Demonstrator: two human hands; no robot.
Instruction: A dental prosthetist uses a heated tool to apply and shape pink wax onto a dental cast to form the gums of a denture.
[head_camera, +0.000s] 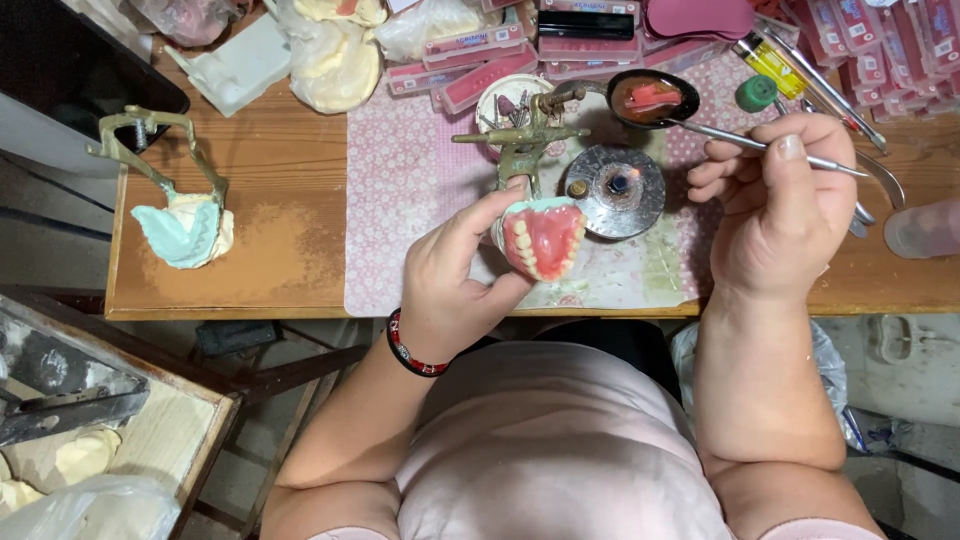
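Now, left hand (455, 285): I see fingers curled, gripping the pink wax denture with pale teeth (543, 240) at the fingertips.
Right hand (775, 215): fingers pinch the thin metal tool (735, 140).

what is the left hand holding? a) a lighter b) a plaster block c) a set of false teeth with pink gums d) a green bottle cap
c: the left hand grips a set of false teeth with pink gums and pale teeth, held over the table edge, while the right hand holds a thin metal tool reaching toward a small dark dish.
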